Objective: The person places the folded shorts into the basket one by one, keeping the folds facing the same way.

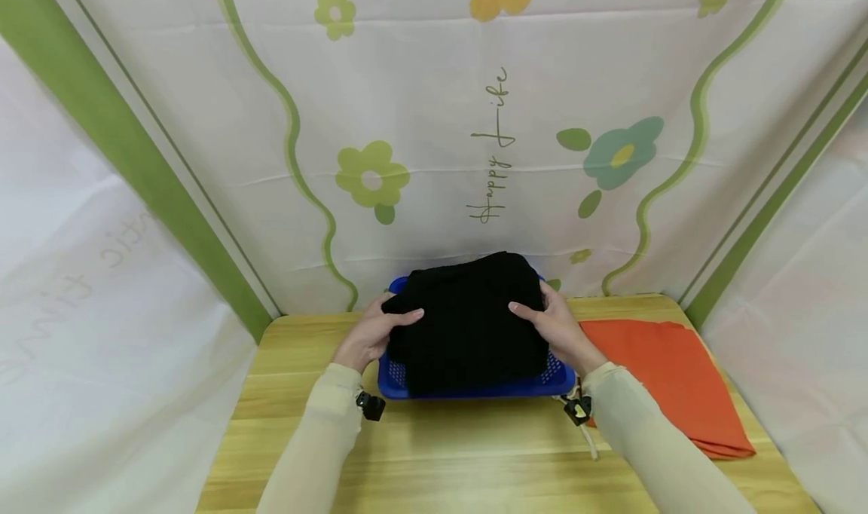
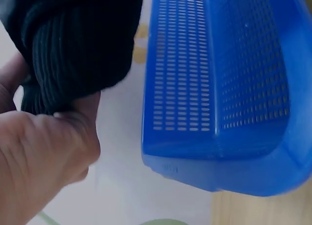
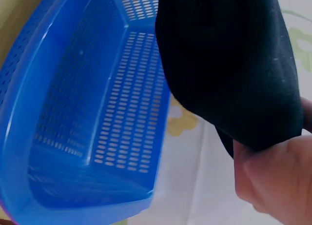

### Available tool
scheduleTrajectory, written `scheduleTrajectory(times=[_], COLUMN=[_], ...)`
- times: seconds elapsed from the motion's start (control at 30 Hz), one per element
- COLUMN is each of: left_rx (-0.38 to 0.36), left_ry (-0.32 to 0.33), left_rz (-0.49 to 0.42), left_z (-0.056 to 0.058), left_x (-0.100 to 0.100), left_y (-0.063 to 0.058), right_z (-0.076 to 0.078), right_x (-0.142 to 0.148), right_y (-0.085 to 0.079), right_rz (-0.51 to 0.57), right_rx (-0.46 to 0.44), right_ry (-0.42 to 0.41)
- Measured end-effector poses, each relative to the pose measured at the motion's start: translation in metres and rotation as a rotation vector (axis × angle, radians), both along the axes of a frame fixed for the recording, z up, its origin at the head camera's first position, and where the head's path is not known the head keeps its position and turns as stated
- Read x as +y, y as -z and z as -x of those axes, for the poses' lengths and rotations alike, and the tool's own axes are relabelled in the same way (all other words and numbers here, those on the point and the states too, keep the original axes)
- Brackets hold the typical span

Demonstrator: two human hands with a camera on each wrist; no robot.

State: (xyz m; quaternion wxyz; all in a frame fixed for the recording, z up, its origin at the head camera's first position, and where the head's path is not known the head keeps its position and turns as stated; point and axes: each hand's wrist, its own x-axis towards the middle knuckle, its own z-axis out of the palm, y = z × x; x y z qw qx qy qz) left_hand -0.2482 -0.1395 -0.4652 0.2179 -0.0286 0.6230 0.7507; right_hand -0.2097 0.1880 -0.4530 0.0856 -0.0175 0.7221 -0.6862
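Note:
A folded black garment (image 1: 468,325) is held up by both hands above a blue plastic basket (image 1: 475,390). My left hand (image 1: 376,327) grips its left edge, thumb on top; ribbed black fabric (image 2: 73,54) shows between thumb and fingers in the left wrist view. On the opposite edge my right hand (image 1: 552,324) grips the cloth the same way, and in the right wrist view the garment (image 3: 229,64) hangs from that hand. Both wrist views show bare perforated walls of the basket (image 2: 180,142), apart from the cloth. The garment hides most of the basket in the head view.
A folded orange cloth (image 1: 667,382) lies on the wooden table (image 1: 447,461) to the right of the basket. Behind the table hangs a white curtain (image 1: 434,122) with printed flowers, and more curtain stands at both sides. A pale cord (image 1: 588,440) hangs near the right wrist.

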Motion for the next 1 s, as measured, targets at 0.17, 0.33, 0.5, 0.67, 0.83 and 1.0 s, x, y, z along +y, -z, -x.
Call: scheduleTrajectory(times=[0.17, 0.33, 0.5, 0.67, 0.83, 1.0], left_rx=[-0.001, -0.04, -0.049, -0.036, -0.007, 0.02], left_ry=[-0.036, -0.047, -0.053, -0.07, -0.102, -0.131], left_rz=[0.216, 0.26, 0.277, 0.338, 0.364, 0.419], left_z=[0.007, 0.014, 0.018, 0.019, 0.018, 0.016], left_x=[0.012, 0.019, 0.023, 0.027, 0.033, 0.037], left_y=[0.001, 0.008, 0.022, 0.035, 0.048, 0.058], right_z=[0.01, 0.017, 0.022, 0.021, 0.021, 0.023], right_x=[0.005, 0.008, 0.01, 0.009, 0.007, 0.004], right_y=[0.013, 0.027, 0.045, 0.061, 0.07, 0.079], right_rz=[-0.027, -0.054, -0.128, -0.127, -0.1, -0.095], right_rx=[-0.061, -0.153, -0.23, -0.251, -0.275, -0.285], right_ry=[0.007, 0.026, 0.061, 0.052, 0.067, 0.063])
